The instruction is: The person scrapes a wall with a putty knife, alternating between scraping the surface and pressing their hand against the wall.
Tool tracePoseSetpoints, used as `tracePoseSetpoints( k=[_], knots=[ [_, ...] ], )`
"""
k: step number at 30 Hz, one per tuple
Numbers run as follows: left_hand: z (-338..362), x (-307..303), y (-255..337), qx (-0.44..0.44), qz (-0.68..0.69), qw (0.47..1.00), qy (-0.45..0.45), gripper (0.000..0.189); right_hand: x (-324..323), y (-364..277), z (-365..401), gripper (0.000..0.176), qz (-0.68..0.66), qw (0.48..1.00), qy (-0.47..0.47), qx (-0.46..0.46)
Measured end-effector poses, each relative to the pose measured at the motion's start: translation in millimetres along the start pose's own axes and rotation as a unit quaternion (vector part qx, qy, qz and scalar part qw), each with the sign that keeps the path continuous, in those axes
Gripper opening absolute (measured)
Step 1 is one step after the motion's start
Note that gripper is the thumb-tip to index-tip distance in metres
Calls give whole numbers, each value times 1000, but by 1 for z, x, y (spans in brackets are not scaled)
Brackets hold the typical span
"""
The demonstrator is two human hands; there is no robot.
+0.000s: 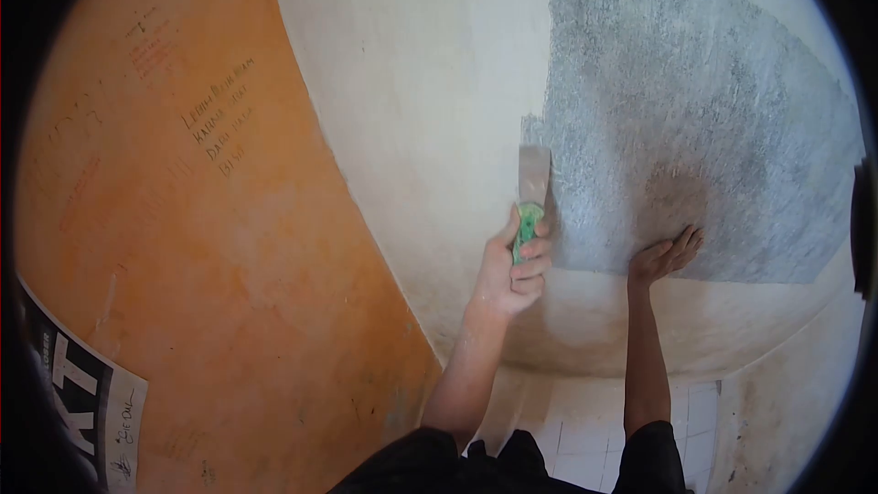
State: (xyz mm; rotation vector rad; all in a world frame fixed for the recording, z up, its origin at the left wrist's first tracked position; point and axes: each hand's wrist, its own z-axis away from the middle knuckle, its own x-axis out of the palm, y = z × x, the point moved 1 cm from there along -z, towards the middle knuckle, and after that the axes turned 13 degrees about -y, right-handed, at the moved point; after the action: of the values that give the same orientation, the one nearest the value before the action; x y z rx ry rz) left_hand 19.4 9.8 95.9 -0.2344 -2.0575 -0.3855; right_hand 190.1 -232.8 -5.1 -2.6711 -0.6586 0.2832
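Observation:
My left hand is wrapped round the green handle of a putty knife. The knife's flat blade points up and lies against the wall at the left edge of a rough grey patch. Smooth white wall adjoins that edge. Over on the right, my right hand rests on the lower part of the grey patch with its fingers stretched out and no tool in it.
An orange wall with handwriting meets the white wall at a corner on the left. A black and white poster hangs at the lower left. White floor tiles show below, and a dark object stands at the right edge.

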Motion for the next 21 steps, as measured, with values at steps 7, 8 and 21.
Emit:
tracePoseSetpoints(
  k=[7,8,21],
  knots=[
    [2,5,5,-5,-62,998,13,44,1,-4,2,51,-1,1000,4,-1],
    [9,-2,-2,-11,-35,999,8,44,2,-2,-1,51,-2,1000,9,-4],
    [-4,-6,7,-16,-55,997,-58,43,5,4,6,53,-2,1000,-8,10]
  ],
)
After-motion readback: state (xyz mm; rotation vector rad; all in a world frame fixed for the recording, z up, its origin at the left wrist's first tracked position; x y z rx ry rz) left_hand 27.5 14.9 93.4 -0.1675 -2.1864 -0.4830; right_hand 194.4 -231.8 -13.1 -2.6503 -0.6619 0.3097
